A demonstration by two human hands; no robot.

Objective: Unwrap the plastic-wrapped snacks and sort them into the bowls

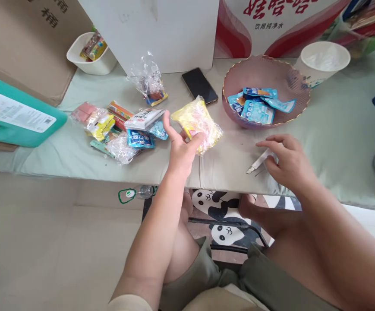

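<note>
My left hand [183,149] grips a yellow and clear plastic snack packet [202,125] between thumb and fingers, with one finger raised. My right hand [286,162] is closed around a slim white utility knife [257,164], its tip pointing down-left near the table's front edge; part of it is hidden behind the fingers. Left of my left hand lies a pile of snacks: a white packet [144,119], a blue packet [141,139], a yellow packet [102,128] and crumpled clear wrapping [122,147]. A pink glass bowl [266,123] behind my right hand holds several blue packets [257,111].
A black phone [200,85] lies at the back, beside a clear wrapped snack [155,88]. A white tub [90,62] stands back left, near a teal jug [19,112]. A paper cup [325,58] stands behind the bowl. A plastic bottle [146,191] is below the table edge.
</note>
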